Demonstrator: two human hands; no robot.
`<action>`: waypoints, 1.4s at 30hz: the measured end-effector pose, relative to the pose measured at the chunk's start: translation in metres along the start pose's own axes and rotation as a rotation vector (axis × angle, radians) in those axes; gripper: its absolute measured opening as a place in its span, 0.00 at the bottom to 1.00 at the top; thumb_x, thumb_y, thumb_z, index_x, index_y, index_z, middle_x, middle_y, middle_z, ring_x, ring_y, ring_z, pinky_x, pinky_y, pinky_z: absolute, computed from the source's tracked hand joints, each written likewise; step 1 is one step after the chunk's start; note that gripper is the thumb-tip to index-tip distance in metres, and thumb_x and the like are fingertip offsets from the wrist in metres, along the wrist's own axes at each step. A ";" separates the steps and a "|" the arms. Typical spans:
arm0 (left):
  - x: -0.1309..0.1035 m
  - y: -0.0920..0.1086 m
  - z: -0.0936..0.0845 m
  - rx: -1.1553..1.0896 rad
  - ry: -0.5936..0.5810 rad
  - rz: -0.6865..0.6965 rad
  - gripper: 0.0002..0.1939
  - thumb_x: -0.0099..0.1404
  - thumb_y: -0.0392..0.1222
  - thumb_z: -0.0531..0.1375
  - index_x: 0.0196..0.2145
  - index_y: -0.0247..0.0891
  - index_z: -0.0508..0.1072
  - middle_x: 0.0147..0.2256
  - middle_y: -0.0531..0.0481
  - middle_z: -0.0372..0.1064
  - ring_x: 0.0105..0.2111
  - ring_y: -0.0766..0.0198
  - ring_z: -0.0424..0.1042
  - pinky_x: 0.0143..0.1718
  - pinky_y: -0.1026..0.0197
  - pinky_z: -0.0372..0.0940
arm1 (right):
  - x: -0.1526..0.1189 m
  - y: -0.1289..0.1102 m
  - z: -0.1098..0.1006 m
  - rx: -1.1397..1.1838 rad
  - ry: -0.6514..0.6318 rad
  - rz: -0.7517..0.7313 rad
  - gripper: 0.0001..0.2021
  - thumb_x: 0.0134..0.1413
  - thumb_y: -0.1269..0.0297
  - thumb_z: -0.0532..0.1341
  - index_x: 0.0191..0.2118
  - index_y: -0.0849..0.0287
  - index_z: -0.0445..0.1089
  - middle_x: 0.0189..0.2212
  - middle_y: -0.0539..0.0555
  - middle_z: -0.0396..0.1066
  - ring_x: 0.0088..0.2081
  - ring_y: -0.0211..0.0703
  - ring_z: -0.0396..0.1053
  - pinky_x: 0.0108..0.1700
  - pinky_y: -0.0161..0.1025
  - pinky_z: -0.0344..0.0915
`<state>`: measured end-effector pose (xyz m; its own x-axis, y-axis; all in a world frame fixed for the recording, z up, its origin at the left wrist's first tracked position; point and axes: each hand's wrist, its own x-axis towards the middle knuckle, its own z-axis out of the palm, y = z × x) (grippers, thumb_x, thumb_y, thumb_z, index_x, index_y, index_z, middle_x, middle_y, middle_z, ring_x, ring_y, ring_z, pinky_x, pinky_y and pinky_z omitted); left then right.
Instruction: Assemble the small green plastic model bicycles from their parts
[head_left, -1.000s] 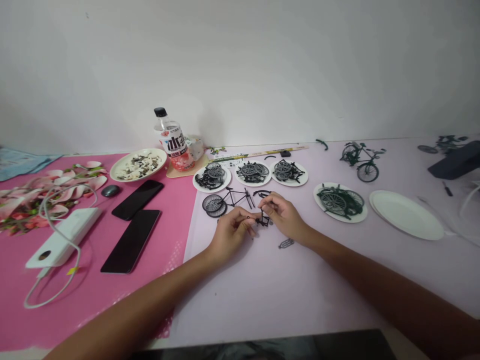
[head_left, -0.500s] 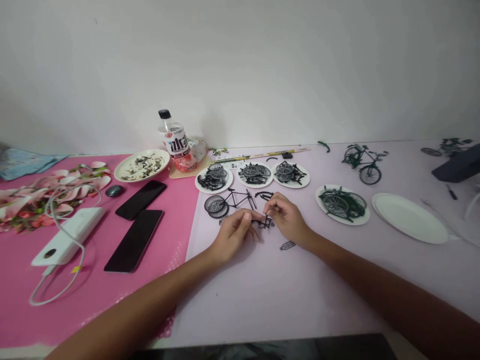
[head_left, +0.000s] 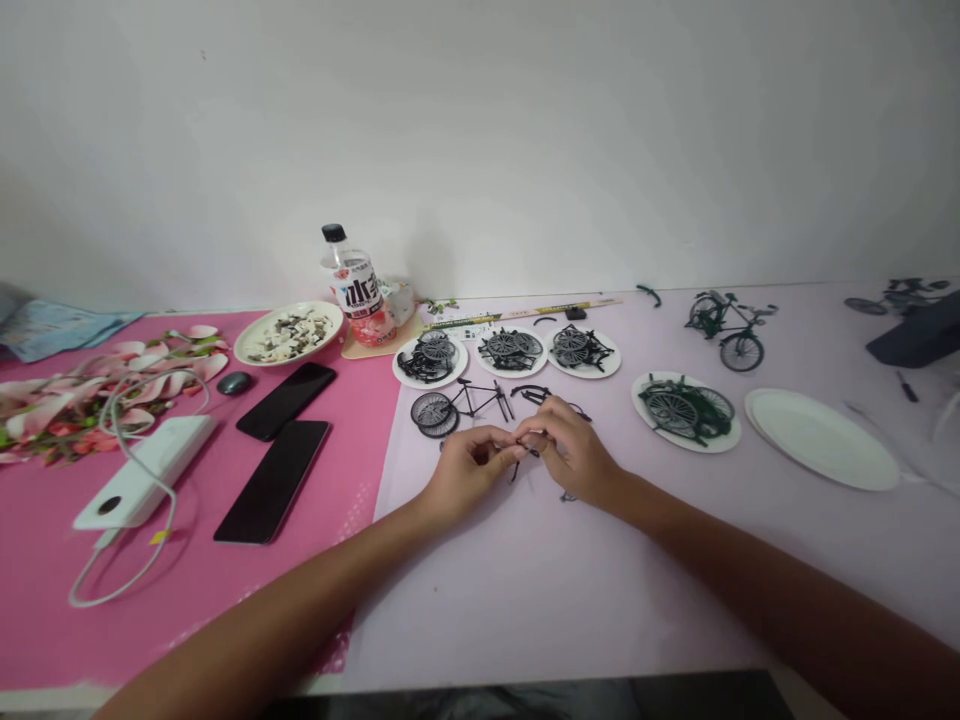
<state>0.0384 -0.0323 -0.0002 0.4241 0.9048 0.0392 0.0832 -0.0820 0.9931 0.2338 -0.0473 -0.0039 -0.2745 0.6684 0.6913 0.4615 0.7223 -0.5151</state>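
Note:
My left hand [head_left: 472, 468] and my right hand [head_left: 566, 450] meet at the middle of the lilac cover, fingertips pinched around a small dark part [head_left: 529, 447] that they mostly hide. Just beyond my left hand lie a black toy bicycle frame [head_left: 480, 399] and a pair of spoked wheels [head_left: 433, 413]. More black bicycle parts [head_left: 534, 393] rest behind my right hand and are partly covered by it. A small grey piece [head_left: 568, 496] shows under my right hand.
Three white plates of black parts [head_left: 430, 358] stand at the back. Right are a plate of green parts [head_left: 686, 411], a bare plate [head_left: 821, 438] and a green toy bicycle [head_left: 731, 325]. Left are a bottle [head_left: 360, 295], a bowl [head_left: 289, 333], phones [head_left: 271, 480] and a power bank [head_left: 146, 470].
My hands have come together, and the fingertips now touch around the small part. My left fingers, stretched out before, are bent into a pinch. The view has shifted slightly.

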 end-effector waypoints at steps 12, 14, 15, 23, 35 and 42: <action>0.002 0.000 -0.002 -0.085 0.125 -0.024 0.20 0.63 0.56 0.69 0.42 0.36 0.76 0.27 0.52 0.71 0.21 0.70 0.64 0.23 0.67 0.58 | -0.001 0.003 -0.003 -0.008 0.010 0.128 0.19 0.75 0.65 0.51 0.64 0.51 0.70 0.41 0.55 0.66 0.37 0.44 0.69 0.39 0.42 0.72; 0.002 0.000 -0.002 -0.073 0.121 -0.032 0.20 0.63 0.57 0.68 0.41 0.36 0.76 0.26 0.52 0.70 0.20 0.70 0.62 0.22 0.67 0.56 | 0.000 0.004 -0.002 -0.038 0.076 0.092 0.15 0.74 0.66 0.54 0.58 0.51 0.75 0.39 0.55 0.67 0.37 0.44 0.70 0.37 0.41 0.72; 0.002 0.001 -0.002 -0.071 0.118 -0.038 0.20 0.63 0.57 0.68 0.40 0.36 0.75 0.25 0.52 0.70 0.20 0.70 0.62 0.21 0.67 0.56 | 0.001 0.005 -0.002 -0.053 0.099 0.079 0.14 0.73 0.66 0.55 0.55 0.51 0.76 0.38 0.55 0.68 0.37 0.44 0.70 0.36 0.41 0.72; 0.002 0.006 -0.001 -0.103 0.144 -0.043 0.20 0.62 0.56 0.69 0.39 0.37 0.74 0.20 0.57 0.64 0.19 0.70 0.62 0.21 0.68 0.54 | 0.003 0.003 -0.001 -0.098 0.104 0.024 0.11 0.70 0.68 0.60 0.51 0.51 0.78 0.37 0.55 0.69 0.37 0.44 0.71 0.34 0.41 0.71; 0.002 0.003 -0.001 -0.092 0.130 -0.051 0.23 0.61 0.60 0.69 0.40 0.37 0.74 0.20 0.58 0.63 0.17 0.71 0.59 0.19 0.67 0.52 | 0.003 0.005 0.000 -0.092 0.078 0.024 0.11 0.69 0.67 0.61 0.50 0.49 0.79 0.37 0.55 0.70 0.40 0.47 0.71 0.39 0.45 0.74; 0.002 0.005 -0.002 -0.053 0.138 -0.050 0.21 0.62 0.58 0.69 0.38 0.36 0.75 0.18 0.58 0.62 0.17 0.70 0.59 0.19 0.67 0.53 | 0.003 0.002 0.001 -0.086 0.056 0.020 0.10 0.69 0.68 0.61 0.49 0.52 0.78 0.36 0.54 0.67 0.39 0.46 0.70 0.40 0.44 0.72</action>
<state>0.0374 -0.0302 0.0046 0.2919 0.9564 0.0005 0.0517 -0.0163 0.9985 0.2334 -0.0436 -0.0035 -0.2186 0.6696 0.7098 0.5374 0.6898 -0.4852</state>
